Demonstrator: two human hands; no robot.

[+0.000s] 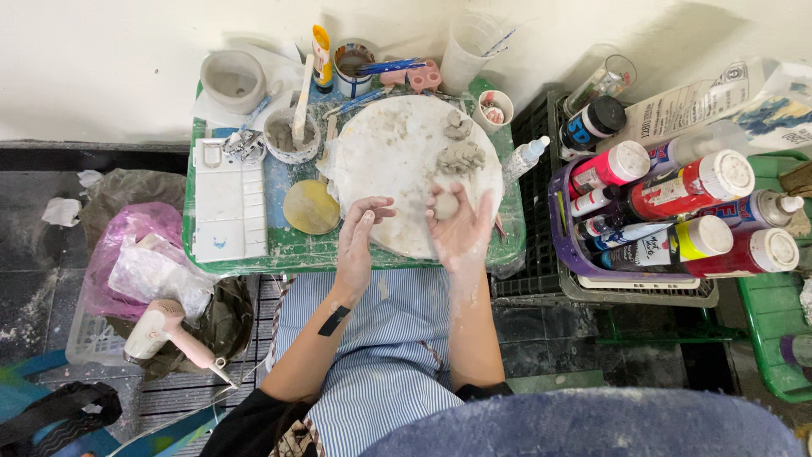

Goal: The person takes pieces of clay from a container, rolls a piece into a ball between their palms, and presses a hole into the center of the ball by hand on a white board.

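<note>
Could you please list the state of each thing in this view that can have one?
Left hand: open, empty, clay-smeared.
Right hand: cupped around the small grey clay ball.
Round white work board: flat on the table, smeared.
Shaped grey clay lump: resting on the board.
White rectangular paint palette: lying flat, mostly clean.
Pink hair dryer: lying on the floor.
Red paint bottles: capped, lying in the purple basket.

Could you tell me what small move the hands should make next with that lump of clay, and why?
Probably bring the left hand across to cup the clay ball. The ball sits in the right hand alone, the left palm is open and empty beside it, and the ball looks only roughly round.
</note>
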